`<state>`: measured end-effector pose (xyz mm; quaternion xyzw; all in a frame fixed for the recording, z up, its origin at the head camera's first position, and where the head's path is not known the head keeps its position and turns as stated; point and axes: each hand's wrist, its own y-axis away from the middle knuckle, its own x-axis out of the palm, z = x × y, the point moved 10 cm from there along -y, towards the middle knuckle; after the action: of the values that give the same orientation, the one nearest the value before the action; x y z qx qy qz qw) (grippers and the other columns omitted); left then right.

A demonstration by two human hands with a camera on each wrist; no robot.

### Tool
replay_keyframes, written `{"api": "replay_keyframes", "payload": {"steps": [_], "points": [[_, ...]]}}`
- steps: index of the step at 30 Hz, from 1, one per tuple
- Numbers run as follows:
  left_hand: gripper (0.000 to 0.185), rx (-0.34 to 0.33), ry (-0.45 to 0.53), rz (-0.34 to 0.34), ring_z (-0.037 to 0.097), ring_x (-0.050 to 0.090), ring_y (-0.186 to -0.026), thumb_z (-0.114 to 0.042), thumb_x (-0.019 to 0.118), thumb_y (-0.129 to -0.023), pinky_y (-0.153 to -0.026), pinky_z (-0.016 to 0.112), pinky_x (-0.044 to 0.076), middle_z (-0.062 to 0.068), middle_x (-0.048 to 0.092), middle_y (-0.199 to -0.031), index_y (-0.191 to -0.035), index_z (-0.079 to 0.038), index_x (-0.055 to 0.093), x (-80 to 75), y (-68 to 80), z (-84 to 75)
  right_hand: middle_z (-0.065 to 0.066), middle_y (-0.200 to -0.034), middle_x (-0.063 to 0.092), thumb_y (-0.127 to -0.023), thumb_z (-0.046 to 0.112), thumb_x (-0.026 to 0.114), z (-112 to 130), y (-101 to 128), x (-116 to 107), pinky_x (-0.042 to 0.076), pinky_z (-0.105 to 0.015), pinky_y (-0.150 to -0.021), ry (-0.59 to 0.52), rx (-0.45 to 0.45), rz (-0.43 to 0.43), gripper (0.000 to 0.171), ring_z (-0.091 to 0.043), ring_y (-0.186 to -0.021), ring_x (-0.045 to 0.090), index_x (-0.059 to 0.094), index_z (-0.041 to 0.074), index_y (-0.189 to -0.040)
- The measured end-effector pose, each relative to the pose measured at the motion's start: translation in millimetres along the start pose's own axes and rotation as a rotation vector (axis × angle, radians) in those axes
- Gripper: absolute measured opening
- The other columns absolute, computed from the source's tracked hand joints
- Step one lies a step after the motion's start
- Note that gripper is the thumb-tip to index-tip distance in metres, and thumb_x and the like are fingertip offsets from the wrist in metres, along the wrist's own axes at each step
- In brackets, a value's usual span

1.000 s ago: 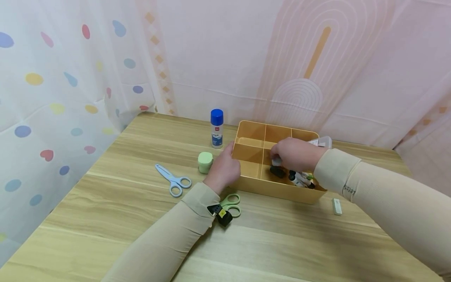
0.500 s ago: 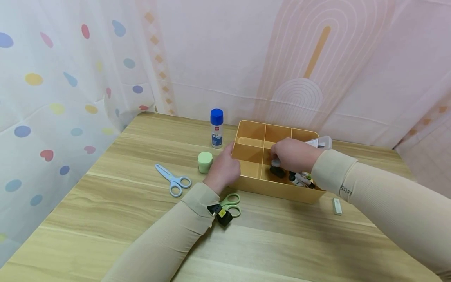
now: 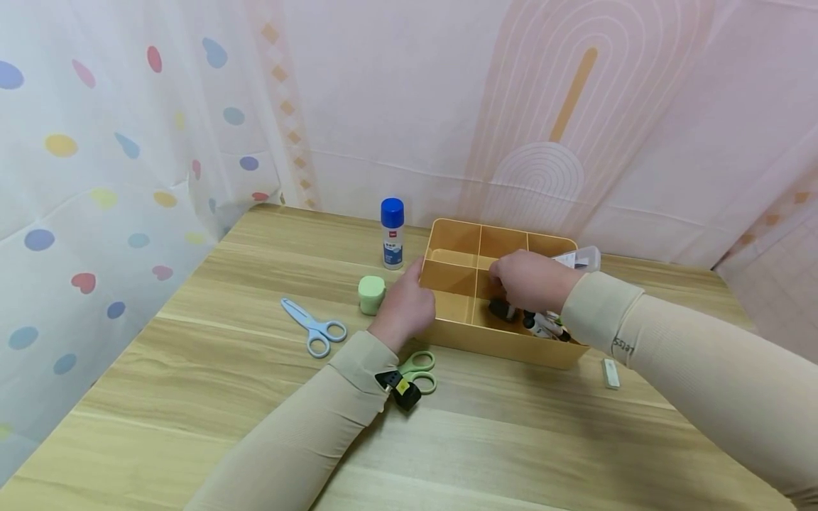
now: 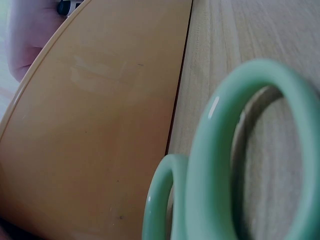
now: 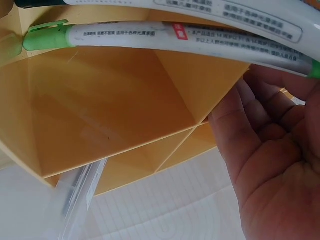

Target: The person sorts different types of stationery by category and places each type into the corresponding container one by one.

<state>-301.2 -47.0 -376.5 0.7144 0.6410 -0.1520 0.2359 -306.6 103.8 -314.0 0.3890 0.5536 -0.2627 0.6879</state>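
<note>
A yellow-orange desk organizer (image 3: 511, 345) with several compartments sits on the table. At its left rim my left hand (image 3: 407, 306) grips the wall. My right hand (image 3: 535, 279) reaches down into the front middle compartment, fingers bent and fingertips hidden. Under them a small black object (image 3: 501, 309) lies on the compartment floor. White marker pens (image 3: 542, 325) rest in the front right compartment, below the right hand. In the right wrist view a white marker with a green cap (image 5: 50, 37) crosses above the curled hand. What the right fingertips hold, I cannot tell.
Blue scissors (image 3: 313, 326), a light green rounded case (image 3: 371, 294) and a blue-capped glue bottle (image 3: 393, 238) are left of the organizer. Green-handled scissors (image 3: 422, 372) lie partly under the left wrist. A small pale block (image 3: 611, 374) lies right; a clear plastic case (image 3: 586, 258) leans at the back right.
The right hand has shifted slightly left, and the small pale piece at its fingertips has dropped from view beside the black object. The left hand stays at the rim.
</note>
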Motion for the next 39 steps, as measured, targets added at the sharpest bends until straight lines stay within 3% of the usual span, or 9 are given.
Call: {"api": "replay_keyframes", "payload": {"steps": [4, 10, 16, 24, 31, 39], "points": [[0.075, -0.001, 0.000, 0.002, 0.030, 0.056, -0.137, -0.004, 0.039, -0.097, -0.120, 0.051, 0.043, 0.010, 0.048, -0.164, -0.169, -0.022, 0.024, 0.2, -0.2, -0.3, -0.002, -0.082, 0.067, -0.088, -0.005, 0.068, -1, 0, 0, 0.057, -0.035, -0.076, 0.003, 0.004, -0.008, 0.013, -0.019, -0.076, 0.061, 0.071, 0.003, -0.098], [0.075, -0.008, 0.005, 0.009, 0.030, 0.058, -0.133, -0.004, 0.039, -0.098, -0.113, 0.050, 0.048, 0.009, 0.047, -0.164, -0.169, -0.021, 0.024, 1.3, -0.6, 0.7, -0.002, -0.086, 0.070, -0.092, -0.003, 0.063, -3, 1, 0, 0.058, -0.036, -0.079, -0.007, 0.018, -0.005, 0.014, -0.019, -0.078, 0.062, 0.072, 0.003, -0.101], [0.075, -0.004, 0.001, 0.005, 0.030, 0.057, -0.133, -0.004, 0.039, -0.098, -0.112, 0.049, 0.049, 0.010, 0.048, -0.164, -0.169, -0.021, 0.024, 1.3, -1.4, 1.3, -0.003, -0.092, 0.073, -0.096, 0.003, 0.061, -7, 5, -4, 0.058, -0.036, -0.081, -0.084, 0.019, -0.004, 0.015, -0.018, -0.082, 0.063, 0.073, 0.005, -0.106], [0.074, -0.006, -0.004, 0.004, 0.031, 0.060, -0.126, -0.005, 0.039, -0.099, -0.091, 0.044, 0.055, 0.009, 0.049, -0.163, -0.169, -0.023, 0.024, 0.8, -2.0, 3.5, -0.007, -0.109, 0.075, -0.100, 0.006, 0.061, -11, 12, -11, 0.059, -0.044, -0.094, -0.117, 0.020, -0.027, 0.021, -0.021, -0.094, 0.066, 0.073, 0.005, -0.117], [0.073, 0.000, 0.017, 0.002, 0.031, 0.059, -0.129, -0.004, 0.039, -0.098, -0.106, 0.048, 0.051, 0.009, 0.050, -0.162, -0.168, -0.022, 0.026, 0.5, -2.3, 3.6, -0.008, -0.115, 0.076, -0.100, 0.006, 0.062, -13, 19, -15, 0.059, -0.046, -0.097, -0.126, 0.012, -0.049, 0.023, -0.022, -0.098, 0.068, 0.074, 0.005, -0.119], [0.073, -0.005, 0.018, 0.009, 0.031, 0.059, -0.131, -0.004, 0.039, -0.099, -0.113, 0.052, 0.048, 0.010, 0.050, -0.162, -0.168, -0.022, 0.026, 0.7, -3.0, 4.4, -0.011, -0.124, 0.076, -0.097, 0.003, 0.061, -14, 29, -18, 0.058, -0.049, -0.100, -0.127, 0.013, -0.092, 0.028, -0.030, -0.114, 0.072, 0.074, 0.004, -0.122]]}}
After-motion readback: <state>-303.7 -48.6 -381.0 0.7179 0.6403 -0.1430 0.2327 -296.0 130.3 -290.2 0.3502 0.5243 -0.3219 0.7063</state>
